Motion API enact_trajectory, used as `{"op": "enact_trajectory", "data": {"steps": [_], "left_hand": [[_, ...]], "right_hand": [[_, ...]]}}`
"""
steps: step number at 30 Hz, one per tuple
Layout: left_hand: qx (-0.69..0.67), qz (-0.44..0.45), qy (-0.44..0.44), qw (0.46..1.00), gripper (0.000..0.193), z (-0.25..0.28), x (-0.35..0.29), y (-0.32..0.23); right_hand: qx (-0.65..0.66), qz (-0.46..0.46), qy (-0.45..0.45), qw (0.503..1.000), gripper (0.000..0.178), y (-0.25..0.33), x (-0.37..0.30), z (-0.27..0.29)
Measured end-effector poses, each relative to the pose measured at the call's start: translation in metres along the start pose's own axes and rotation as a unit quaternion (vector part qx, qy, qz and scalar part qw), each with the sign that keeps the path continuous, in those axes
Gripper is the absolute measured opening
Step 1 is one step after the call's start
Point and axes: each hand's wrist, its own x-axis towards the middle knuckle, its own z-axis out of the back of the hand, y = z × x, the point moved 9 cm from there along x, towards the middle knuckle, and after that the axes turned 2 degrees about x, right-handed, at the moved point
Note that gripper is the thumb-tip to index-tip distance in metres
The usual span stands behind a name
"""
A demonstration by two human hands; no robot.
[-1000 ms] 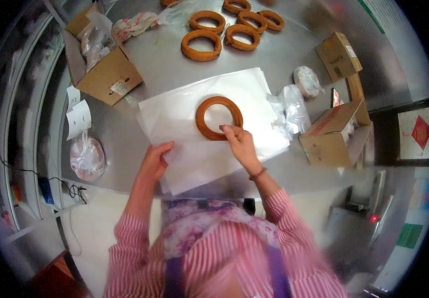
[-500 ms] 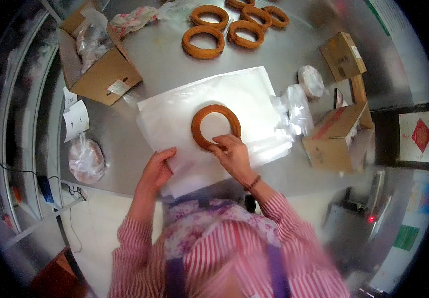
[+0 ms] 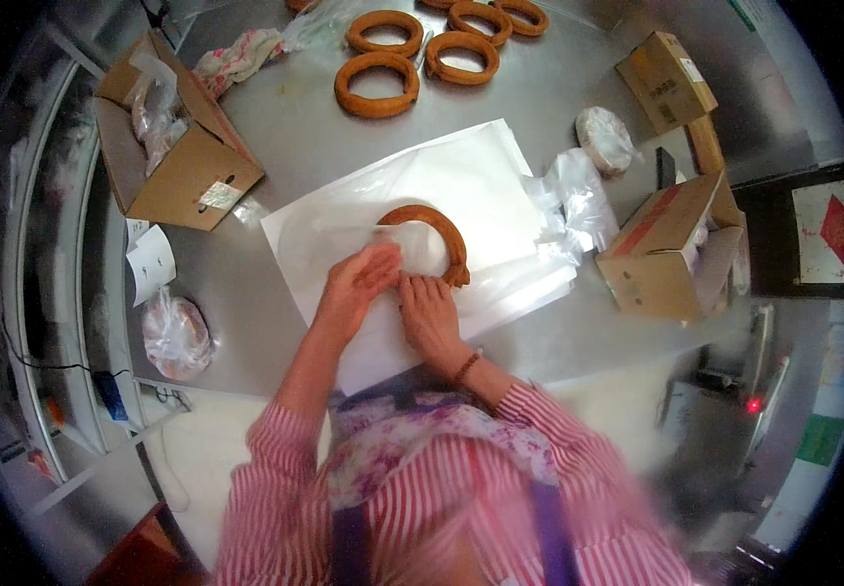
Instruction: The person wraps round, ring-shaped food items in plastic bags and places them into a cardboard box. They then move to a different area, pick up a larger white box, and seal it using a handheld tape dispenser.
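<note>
Right hand (image 3: 429, 311), fingers curled, and left hand (image 3: 358, 281), fingers extended, grips indiscernible, flank a brown ring's (image 3: 453, 244) near edge on white sheets (image 3: 485, 171), whose translucent flap (image 3: 339, 234) is best kept taut, the metal tabletop (image 3: 256, 303) bearing cartons (image 3: 183, 190) and, farthest, more rings (image 3: 376, 106).

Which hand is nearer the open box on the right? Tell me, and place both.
Right: the right hand is left of the open box; the left hand is farther left.
</note>
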Motion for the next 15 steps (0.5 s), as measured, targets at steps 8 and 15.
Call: {"op": "enact_trajectory", "data": {"steps": [8,15], "left_hand": [[0.155,0.053,-0.201,0.966,0.051,0.084,-0.019,0.007],[0.376,-0.141,-0.223,0.888,0.028,0.037,0.03,-0.042]], "right_hand": [[0.092,0.028,0.032,0.995,0.027,-0.015,0.016,-0.005],[0.158,0.045,0.137,0.977,0.026,-0.015,0.014,-0.012]]}}
